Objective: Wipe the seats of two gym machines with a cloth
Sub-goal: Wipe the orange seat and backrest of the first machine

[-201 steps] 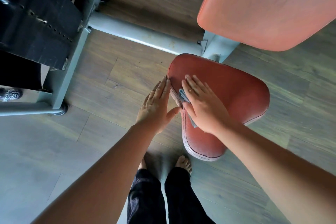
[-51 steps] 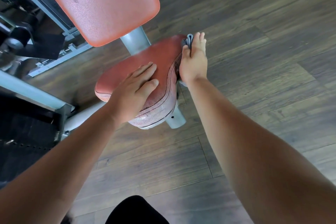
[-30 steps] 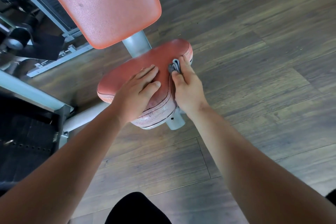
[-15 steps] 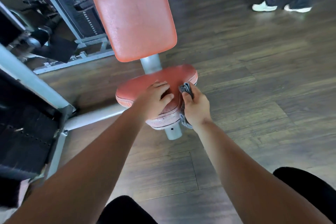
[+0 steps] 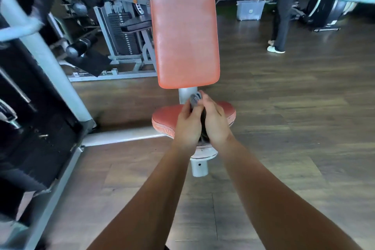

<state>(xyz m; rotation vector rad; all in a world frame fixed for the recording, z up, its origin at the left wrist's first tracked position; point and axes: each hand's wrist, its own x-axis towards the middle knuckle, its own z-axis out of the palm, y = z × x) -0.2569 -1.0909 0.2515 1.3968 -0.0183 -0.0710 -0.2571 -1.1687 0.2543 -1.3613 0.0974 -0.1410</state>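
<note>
A red padded seat (image 5: pixel 165 116) of a gym machine lies straight ahead, with its tall red backrest (image 5: pixel 183 26) rising behind it. Both my hands are held together just above the seat's middle. My left hand (image 5: pixel 187 123) and my right hand (image 5: pixel 215 121) grip a small grey cloth (image 5: pixel 195 99) that sticks up between the fingertips. The hands hide the seat's centre and front.
The machine's grey frame and black weight stack (image 5: pixel 40 107) stand close on the left. Another weight machine (image 5: pixel 121 32) stands behind. A person (image 5: pixel 284 10) stands at the back right near a clear plastic bin (image 5: pixel 249 9). Wooden floor (image 5: pixel 294 117) spreads to the right.
My view has tilted up and pulled back from the seat. Both hands have lifted off the seat and come together on the cloth, which the right hand alone was pressing on the seat's edge.
</note>
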